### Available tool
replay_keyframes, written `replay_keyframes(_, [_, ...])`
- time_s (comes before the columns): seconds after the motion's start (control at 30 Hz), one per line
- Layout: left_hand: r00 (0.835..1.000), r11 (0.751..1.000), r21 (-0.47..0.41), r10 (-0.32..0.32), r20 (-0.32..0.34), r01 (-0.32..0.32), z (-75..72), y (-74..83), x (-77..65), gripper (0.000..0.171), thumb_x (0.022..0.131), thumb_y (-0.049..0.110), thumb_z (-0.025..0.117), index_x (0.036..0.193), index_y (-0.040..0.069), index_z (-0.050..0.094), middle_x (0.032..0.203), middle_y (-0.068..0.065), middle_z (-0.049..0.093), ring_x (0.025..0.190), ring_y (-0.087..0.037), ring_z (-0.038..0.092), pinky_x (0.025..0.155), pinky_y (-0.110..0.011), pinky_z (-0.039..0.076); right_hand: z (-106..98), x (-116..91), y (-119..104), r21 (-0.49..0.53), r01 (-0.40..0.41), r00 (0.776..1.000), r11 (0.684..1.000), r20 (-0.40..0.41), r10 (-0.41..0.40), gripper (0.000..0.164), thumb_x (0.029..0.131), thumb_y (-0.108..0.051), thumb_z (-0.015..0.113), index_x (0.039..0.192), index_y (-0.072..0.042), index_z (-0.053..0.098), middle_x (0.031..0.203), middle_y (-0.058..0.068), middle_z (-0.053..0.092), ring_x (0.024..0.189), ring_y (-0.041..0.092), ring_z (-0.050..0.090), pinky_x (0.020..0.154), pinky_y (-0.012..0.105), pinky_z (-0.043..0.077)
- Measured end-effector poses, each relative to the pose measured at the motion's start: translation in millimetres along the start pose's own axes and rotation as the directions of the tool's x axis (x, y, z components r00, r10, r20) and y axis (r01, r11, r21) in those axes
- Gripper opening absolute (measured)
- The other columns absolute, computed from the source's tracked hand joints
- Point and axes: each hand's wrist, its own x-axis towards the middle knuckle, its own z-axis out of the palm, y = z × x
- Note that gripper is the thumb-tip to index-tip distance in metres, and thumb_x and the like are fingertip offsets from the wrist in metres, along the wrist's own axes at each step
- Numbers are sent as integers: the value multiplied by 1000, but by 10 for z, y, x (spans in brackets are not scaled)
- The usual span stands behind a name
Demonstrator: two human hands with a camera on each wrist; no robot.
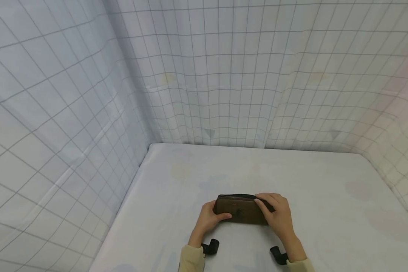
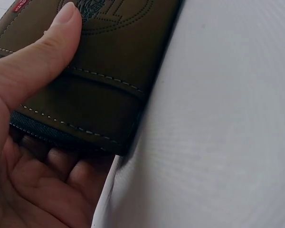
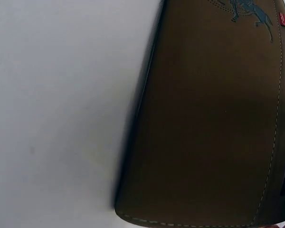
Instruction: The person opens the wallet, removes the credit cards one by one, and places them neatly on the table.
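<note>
A long brown leather wallet (image 1: 243, 214) with a zip stands on its long edge on the white table. Its front has light stitching, a dark embossed figure and a small red tag (image 3: 283, 20). My left hand (image 1: 209, 217) grips the left end, the thumb (image 2: 61, 33) lying across the front and the fingers behind. At the upper right, my right hand (image 1: 277, 213) holds the top edge between thumb and fingers, near the zip. Whether it pinches the zip pull is too small to tell. Only a sliver of that hand shows in the right wrist view.
The white table top (image 1: 176, 181) stretches out around the wallet. White cloth walls with a grid pattern (image 1: 217, 75) enclose it at the back and both sides. A black strap piece (image 1: 211, 246) sits at the left wrist, another (image 1: 278, 255) at the right.
</note>
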Motion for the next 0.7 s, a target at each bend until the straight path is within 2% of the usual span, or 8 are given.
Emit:
replay_keyframes(0.23, [1000, 1000, -13, -10, 8, 10, 6, 17, 7, 39, 74, 24, 84, 106, 7, 68, 90, 3, 67, 76, -13, 57, 70, -30, 45, -7, 18, -5, 4, -22, 1000, 1000, -19, 22, 24, 76, -3, 78, 98, -12, 73, 95, -5, 69, 87, 17, 61, 83, 31, 40])
replay_keyframes(0.37, [1000, 1000, -26, -18, 18, 18, 10, 20, 7, 38, 74, 23, 83, 106, 7, 68, 90, 3, 67, 77, -14, 57, 70, -31, 46, -14, 37, -15, 48, -32, 997, 998, -67, 36, 23, 75, 3, 78, 94, -10, 73, 91, -2, 69, 84, 18, 62, 81, 25, 42])
replay_keyframes(0.47, [1000, 1000, -23, -20, 21, 21, 13, 22, 12, 39, 74, 23, 83, 107, 8, 68, 91, 3, 67, 78, -13, 58, 71, -31, 46, -35, 56, -37, 58, -70, 992, 996, -99, 76, 18, 75, 4, 77, 89, -8, 73, 87, 0, 69, 81, 19, 62, 79, 21, 42])
replay_keyframes(0.53, [1000, 1000, -18, -18, 20, 19, 13, 17, 14, 39, 74, 23, 83, 107, 9, 68, 91, 3, 67, 78, -13, 58, 71, -31, 46, -55, 67, -54, 44, -102, 988, 994, -107, 107, 14, 76, 2, 77, 86, -7, 73, 85, 1, 69, 80, 20, 61, 78, 21, 42])
replay_keyframes(0.7, [1000, 1000, -10, -9, 14, 9, 5, 6, 15, 39, 74, 24, 83, 107, 9, 68, 90, 3, 67, 76, -13, 58, 70, -30, 46, -98, 100, -85, -47, -113, 985, 993, -135, 106, 12, 75, -1, 79, 81, -8, 73, 80, 0, 69, 75, 20, 61, 74, 24, 42])
